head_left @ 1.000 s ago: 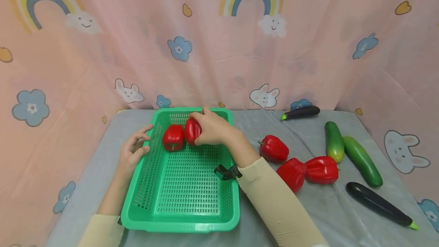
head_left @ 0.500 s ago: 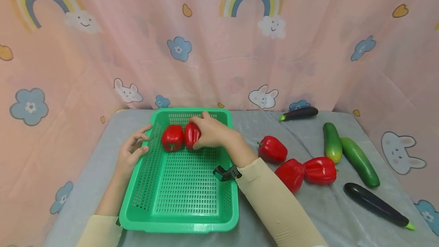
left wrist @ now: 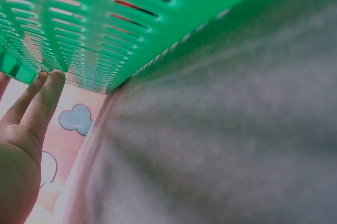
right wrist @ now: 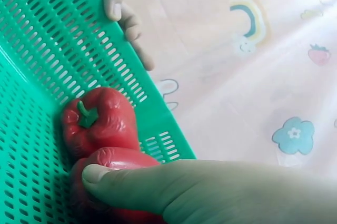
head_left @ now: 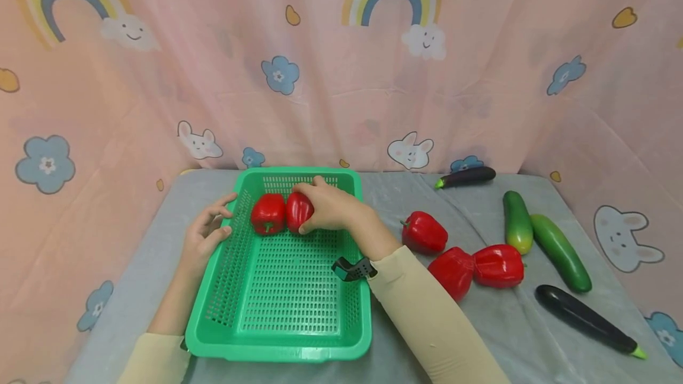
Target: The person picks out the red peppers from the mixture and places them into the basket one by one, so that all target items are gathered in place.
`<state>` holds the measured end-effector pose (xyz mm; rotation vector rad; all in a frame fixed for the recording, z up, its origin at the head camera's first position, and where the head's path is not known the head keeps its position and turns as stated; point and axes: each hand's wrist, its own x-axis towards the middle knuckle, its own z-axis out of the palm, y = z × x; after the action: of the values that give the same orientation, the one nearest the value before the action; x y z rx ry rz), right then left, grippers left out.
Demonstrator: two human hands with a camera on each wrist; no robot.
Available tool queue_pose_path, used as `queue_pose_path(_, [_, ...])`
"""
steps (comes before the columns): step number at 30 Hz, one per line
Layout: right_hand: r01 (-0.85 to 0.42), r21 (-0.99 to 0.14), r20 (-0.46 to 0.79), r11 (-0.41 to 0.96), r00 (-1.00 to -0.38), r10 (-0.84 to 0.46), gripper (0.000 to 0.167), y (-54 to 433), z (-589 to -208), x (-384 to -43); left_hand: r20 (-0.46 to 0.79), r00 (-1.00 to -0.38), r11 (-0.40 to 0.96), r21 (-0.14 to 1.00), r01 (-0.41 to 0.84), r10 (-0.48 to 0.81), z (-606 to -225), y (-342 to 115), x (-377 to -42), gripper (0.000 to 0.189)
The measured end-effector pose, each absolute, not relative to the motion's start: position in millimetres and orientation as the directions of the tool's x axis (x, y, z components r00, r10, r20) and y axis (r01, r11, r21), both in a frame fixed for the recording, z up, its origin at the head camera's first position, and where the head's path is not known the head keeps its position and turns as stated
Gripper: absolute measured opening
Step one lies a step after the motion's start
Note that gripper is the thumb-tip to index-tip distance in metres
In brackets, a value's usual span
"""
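Note:
My right hand grips a red bell pepper inside the green plastic basket, near its far end. In the right wrist view the thumb lies across this pepper's side, and the other fingers are hidden. A second bell pepper sits right beside it on the left, its green stem showing. My left hand is at the basket's left rim, its fingertips touching the edge. Seen from the left wrist, its fingers stretch fairly straight against the slotted outer wall.
On the grey cloth right of the basket lie three more bell peppers, one being the stemmed pepper. Farther right are two green cucumber-like vegetables, a long eggplant and a smaller eggplant at the back. A patterned curtain hangs behind.
My right hand has lowered the gripped bell pepper slightly, toward the basket's floor beside the other one. My left hand has stayed at the rim.

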<state>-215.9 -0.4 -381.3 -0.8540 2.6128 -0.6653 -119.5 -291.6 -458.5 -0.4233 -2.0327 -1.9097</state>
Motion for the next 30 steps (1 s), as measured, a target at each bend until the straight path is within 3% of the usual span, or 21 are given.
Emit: queue_pose_path(30, [-0.493,-0.518,-0.112,0.699,-0.771,-0.626,0.076,-2,-386,-226,0.421,-0.907,0.048,0.906,0.42,0.0,-457,-292,-119,0.018])
